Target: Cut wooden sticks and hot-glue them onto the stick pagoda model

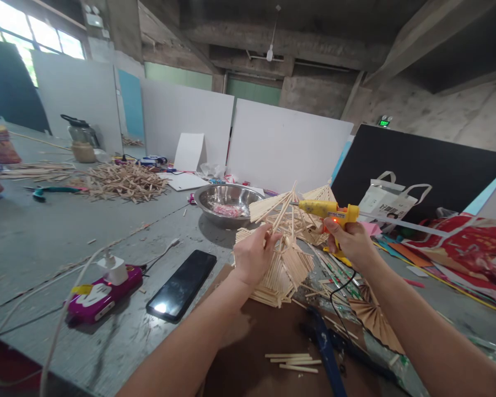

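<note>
My right hand (349, 240) is wrapped round a yellow hot glue gun (328, 209), with a glue stick (409, 224) jutting from its back and a small red light lit. The gun's nozzle points left at the upper part of a model built from thin wooden sticks (287, 270). Fingers of my left hand (254, 253) are closed at the model's middle, pinching a stick part; the exact piece is partly hidden by the fingers. Below lie several short loose wooden sticks (293, 361) and blue-handled pliers (324, 347) on a brown board (248, 342).
A steel bowl (204, 207) stands behind the model. To the left lie a black phone (182, 284), a purple power strip (103, 298) with cables, and a stick pile (126, 182). On the right are a folded paper fan (374, 317), a white bag (386, 201) and red packaging (467, 237).
</note>
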{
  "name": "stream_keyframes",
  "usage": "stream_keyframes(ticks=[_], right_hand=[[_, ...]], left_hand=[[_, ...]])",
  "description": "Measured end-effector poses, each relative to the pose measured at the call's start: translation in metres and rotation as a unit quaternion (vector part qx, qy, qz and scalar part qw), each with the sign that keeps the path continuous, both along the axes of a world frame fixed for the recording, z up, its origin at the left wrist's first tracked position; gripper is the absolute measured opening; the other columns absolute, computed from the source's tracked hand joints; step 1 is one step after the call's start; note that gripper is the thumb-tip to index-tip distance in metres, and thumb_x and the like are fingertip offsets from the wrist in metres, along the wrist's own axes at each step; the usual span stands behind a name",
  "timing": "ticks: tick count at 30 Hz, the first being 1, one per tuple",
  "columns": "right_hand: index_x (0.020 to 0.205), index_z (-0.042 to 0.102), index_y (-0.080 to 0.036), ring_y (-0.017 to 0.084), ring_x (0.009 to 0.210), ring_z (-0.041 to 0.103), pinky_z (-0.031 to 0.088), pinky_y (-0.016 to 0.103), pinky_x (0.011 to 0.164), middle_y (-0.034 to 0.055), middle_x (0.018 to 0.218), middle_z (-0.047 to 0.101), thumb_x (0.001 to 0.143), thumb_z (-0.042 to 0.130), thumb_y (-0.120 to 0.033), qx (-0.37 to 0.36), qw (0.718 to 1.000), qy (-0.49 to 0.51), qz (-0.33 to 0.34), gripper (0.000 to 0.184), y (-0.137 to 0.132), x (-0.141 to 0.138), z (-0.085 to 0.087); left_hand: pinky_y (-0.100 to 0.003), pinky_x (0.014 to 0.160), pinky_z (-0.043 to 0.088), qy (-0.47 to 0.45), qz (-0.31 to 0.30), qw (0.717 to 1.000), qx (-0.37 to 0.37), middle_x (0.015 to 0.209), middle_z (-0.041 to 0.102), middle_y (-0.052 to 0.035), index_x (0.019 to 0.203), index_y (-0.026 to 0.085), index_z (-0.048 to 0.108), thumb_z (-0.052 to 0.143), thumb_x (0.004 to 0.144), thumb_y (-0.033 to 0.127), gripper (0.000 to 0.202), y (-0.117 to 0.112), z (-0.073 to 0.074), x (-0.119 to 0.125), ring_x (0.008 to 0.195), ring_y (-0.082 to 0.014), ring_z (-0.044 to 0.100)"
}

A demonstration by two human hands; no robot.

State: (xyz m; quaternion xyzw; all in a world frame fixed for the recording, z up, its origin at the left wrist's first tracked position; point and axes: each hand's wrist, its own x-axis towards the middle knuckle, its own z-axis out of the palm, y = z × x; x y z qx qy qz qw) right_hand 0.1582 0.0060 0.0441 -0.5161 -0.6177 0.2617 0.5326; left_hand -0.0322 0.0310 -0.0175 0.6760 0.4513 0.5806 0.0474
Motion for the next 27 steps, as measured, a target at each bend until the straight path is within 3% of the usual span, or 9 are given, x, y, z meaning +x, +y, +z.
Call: stream_keyframes(ticks=[11,19,27], right_hand=[[0.059,0.052,-0.016,0.006,0.028,0.035,0.027,0.020,0.032,-0.0058,0.029,0.038,0.068,0.050,-0.048,-0.007,1.000,-0.005,0.001,0.034,-0.0012,-0.0004,0.0006],[0.058,0.052,-0.016,0.006,0.028,0.035,0.026,0.018,0.031,-0.0061,0.030,0.037,0.066,0.051,-0.050,-0.003,1.000,-0.008,-0.009,0.035,-0.0016,-0.0018,0.0007],[0.059,0.053,-0.015,0.006,0.029,0.036,0.027,0.019,0.031,-0.0053,0.032,0.040,0.064,0.053,-0.049,0.005,1.000,0.018,0.001,0.034,-0.0004,0.0019,-0.0006]], left_hand=[[-0.021,0.062,0.034,0.089,0.034,0.994,0.050,0.069,0.065,-0.0049,0.082,0.019,0.061,0.044,0.075,0.038,0.027,0.0022,0.0008,-0.0027,0.065,-0.0135,0.058],[-0.020,0.054,0.035,0.094,0.086,0.977,0.170,0.061,0.064,-0.0007,0.074,0.017,0.060,0.046,0.075,0.034,0.022,0.0062,-0.0008,-0.0021,0.055,-0.0100,0.057],[-0.020,0.053,0.034,0.102,0.103,0.976,0.165,0.060,0.064,-0.0002,0.074,0.017,0.060,0.046,0.075,0.034,0.022,0.0046,0.0008,-0.0005,0.054,-0.0099,0.056]])
